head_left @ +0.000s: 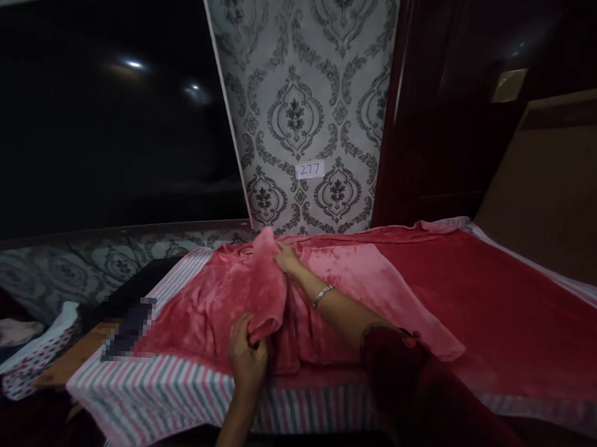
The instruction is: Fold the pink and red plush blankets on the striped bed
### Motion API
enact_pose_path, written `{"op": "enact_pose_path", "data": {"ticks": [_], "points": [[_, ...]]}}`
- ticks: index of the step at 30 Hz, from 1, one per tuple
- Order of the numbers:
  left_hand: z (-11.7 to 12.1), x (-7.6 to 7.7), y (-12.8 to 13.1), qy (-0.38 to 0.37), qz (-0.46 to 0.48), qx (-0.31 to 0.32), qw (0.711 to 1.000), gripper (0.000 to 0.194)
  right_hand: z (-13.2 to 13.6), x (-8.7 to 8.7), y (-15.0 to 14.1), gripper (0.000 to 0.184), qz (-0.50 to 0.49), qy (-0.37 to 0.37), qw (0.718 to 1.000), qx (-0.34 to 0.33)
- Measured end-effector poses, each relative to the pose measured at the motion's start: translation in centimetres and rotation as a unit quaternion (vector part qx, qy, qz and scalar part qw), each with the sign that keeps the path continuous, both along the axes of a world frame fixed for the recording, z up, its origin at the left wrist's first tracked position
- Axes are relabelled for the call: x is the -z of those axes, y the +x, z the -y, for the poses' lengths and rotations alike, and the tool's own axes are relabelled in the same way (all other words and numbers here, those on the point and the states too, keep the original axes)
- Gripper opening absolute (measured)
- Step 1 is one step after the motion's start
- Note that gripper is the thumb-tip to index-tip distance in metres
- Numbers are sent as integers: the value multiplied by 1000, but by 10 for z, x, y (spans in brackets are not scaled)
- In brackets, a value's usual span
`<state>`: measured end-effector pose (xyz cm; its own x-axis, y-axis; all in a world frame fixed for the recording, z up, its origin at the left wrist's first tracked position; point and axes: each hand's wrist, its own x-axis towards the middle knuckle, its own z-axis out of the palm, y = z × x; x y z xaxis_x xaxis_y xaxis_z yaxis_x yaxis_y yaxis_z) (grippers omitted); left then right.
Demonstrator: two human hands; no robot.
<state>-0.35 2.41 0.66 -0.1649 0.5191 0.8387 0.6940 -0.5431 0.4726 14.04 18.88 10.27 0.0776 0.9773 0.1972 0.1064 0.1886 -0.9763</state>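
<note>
A pink-red fleece blanket lies spread over a bed with a striped sheet. A raised fold of this blanket runs between my two hands. My left hand grips the near end of the fold at the bed's front edge, fingers closed round the cloth. My right hand reaches far across and pinches the fold's far end close to the wall. On that wrist sits a silver bangle, and the arm wears a dark red sleeve.
Patterned grey wallpaper with a small label reading 277 backs the bed. A dark wooden door stands to the right, a dark screen to the left. Clothes and a spotted cloth lie at the lower left.
</note>
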Motion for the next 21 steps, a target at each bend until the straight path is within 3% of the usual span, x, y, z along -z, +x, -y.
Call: {"op": "enact_pose_path", "data": {"ticks": [2, 5, 8, 11, 14, 18, 21], "points": [[1, -17, 21, -2, -15, 23, 1000, 32, 2, -15, 24, 57, -7, 5, 1000, 8], [7, -42, 62, -23, -84, 78, 993, 38, 14, -32, 85, 60, -16, 25, 999, 27], [17, -53, 101, -65, -196, 120, 971, 51, 39, -29, 163, 64, -34, 52, 996, 63], [28, -44, 124, -112, -290, 131, 941, 64, 69, -4, 231, 71, -43, -32, 989, 135], [36, -26, 129, -143, -337, 138, 920, 71, 95, 30, 270, 70, -32, -98, 979, 175], [36, -9, 122, -153, -359, 144, 909, 76, 108, 53, 280, 58, -18, -118, 978, 174], [29, -10, 118, -146, -370, 150, 905, 73, 99, 46, 275, 55, -10, -92, 984, 153]]}}
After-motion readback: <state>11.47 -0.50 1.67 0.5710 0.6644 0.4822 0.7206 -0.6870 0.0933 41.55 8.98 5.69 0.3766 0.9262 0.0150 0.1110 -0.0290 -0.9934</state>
